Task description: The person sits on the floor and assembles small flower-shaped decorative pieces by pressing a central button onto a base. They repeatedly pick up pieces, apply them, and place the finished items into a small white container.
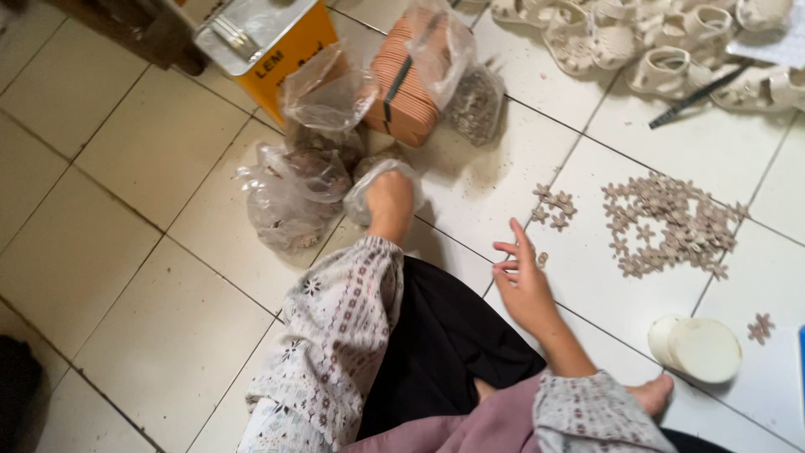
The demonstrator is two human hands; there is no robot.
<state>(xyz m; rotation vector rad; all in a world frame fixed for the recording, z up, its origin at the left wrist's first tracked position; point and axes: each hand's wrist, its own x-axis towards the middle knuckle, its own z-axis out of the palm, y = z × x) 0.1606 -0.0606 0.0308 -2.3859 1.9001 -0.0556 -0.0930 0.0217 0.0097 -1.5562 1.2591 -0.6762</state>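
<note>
Person sits on white tiled floor (126,277). Left hand (390,197) is pushed into a small clear plastic bag (377,180), fingers hidden inside. Beside it, left: two more clear bags of brownish bits (289,197). Far: stack of tan insole-shaped pieces (407,80) banded with a dark strap, half in plastic, and a yellow tin (277,42). Right hand (521,281) hovers open near the floor, fingers spread, holding nothing visible. Right of it: pile of small beige flower-shaped pieces (671,222), smaller cluster (553,205) nearer the hand. Near right: white round lid (696,348). Far right: cream sandals (654,42), dark stick (696,94).
</note>
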